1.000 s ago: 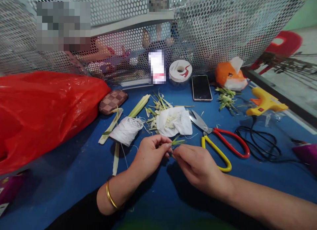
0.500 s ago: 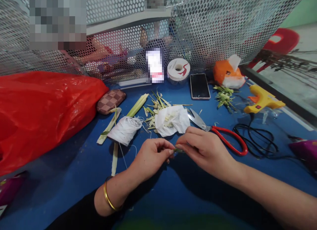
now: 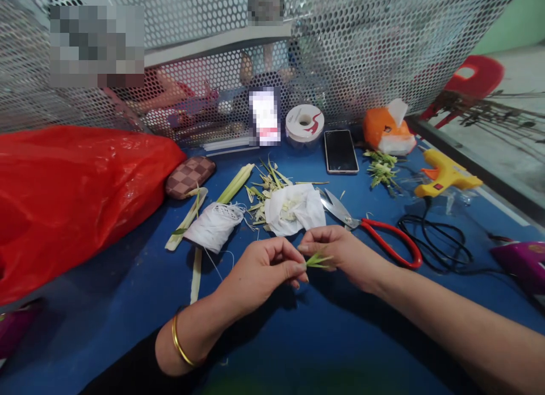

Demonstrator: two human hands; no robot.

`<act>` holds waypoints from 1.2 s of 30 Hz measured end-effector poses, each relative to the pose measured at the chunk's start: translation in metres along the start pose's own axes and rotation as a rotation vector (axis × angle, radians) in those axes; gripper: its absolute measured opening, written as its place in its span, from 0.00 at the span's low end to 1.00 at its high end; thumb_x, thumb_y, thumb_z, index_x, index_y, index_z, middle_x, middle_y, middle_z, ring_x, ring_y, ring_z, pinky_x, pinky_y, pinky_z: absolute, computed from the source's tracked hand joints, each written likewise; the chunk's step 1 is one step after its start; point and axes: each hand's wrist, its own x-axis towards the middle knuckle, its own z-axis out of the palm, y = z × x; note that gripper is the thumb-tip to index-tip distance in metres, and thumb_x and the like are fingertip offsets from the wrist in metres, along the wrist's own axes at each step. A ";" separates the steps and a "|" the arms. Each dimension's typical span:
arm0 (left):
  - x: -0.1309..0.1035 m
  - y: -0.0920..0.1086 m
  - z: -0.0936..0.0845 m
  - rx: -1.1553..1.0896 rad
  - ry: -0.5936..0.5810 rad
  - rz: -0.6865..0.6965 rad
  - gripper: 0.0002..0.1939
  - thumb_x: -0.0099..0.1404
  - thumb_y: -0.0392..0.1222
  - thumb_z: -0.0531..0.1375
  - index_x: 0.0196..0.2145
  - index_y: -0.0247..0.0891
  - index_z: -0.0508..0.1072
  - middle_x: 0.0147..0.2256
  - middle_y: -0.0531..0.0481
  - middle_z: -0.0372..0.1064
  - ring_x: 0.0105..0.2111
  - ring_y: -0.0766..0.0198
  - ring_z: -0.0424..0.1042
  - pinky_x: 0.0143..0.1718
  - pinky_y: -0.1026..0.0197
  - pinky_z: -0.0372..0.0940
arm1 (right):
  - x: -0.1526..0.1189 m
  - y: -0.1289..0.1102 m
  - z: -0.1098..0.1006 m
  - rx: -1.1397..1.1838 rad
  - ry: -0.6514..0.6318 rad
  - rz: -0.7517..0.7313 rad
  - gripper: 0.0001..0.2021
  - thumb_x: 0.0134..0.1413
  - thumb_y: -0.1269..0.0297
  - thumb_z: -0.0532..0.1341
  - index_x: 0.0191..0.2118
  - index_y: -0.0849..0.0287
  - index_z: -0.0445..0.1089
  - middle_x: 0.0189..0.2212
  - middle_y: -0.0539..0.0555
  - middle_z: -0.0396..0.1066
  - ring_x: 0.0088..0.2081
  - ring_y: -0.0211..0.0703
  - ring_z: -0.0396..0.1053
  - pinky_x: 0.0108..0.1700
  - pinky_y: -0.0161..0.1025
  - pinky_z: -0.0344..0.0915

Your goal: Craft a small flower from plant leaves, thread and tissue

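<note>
My left hand (image 3: 268, 267) pinches a small tuft of green leaf strips (image 3: 317, 260) whose tips fan out to the right. Close beside it, my right hand (image 3: 340, 250) has its fingers closed at the tuft; what they grip, if anything, is hidden. Just beyond my hands lies a crumpled white tissue (image 3: 293, 210) with pale scraps on it, next to a heap of cut leaf bits (image 3: 272, 182). Red-handled scissors (image 3: 389, 239) lie open to the right. A spool of white thread (image 3: 215, 225) sits to the left.
Around the blue table (image 3: 264, 349) are a red bag (image 3: 85, 196), a checkered pouch (image 3: 190, 177), a ribbon roll (image 3: 304, 124), a black phone (image 3: 341, 151), an orange tissue pack (image 3: 388, 128) and a yellow glue gun (image 3: 447, 171) with its cord. A perforated metal screen stands behind.
The green tuft now shows fanned out between my hands. My right hand has turned and its fingers have shifted back a little. The whole view has moved slightly.
</note>
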 end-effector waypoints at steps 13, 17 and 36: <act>0.005 -0.003 -0.007 -0.060 0.191 0.072 0.08 0.56 0.40 0.66 0.33 0.34 0.76 0.26 0.52 0.74 0.25 0.69 0.70 0.32 0.65 0.67 | -0.007 0.014 0.015 -0.294 0.042 -0.322 0.12 0.57 0.61 0.59 0.25 0.59 0.71 0.26 0.51 0.72 0.32 0.41 0.70 0.37 0.38 0.66; 0.007 -0.002 -0.008 -0.039 0.212 0.037 0.09 0.56 0.42 0.65 0.33 0.35 0.73 0.24 0.54 0.71 0.24 0.69 0.69 0.28 0.65 0.65 | -0.012 0.020 0.017 -0.491 0.132 -0.443 0.12 0.62 0.64 0.56 0.28 0.58 0.69 0.25 0.50 0.70 0.29 0.38 0.67 0.33 0.35 0.63; 0.016 -0.018 -0.003 -0.093 0.196 -0.002 0.10 0.54 0.43 0.66 0.29 0.33 0.72 0.21 0.54 0.68 0.20 0.70 0.66 0.23 0.68 0.62 | -0.013 0.022 0.014 -0.758 0.048 -0.920 0.07 0.62 0.73 0.55 0.32 0.60 0.67 0.30 0.53 0.65 0.31 0.38 0.64 0.33 0.34 0.62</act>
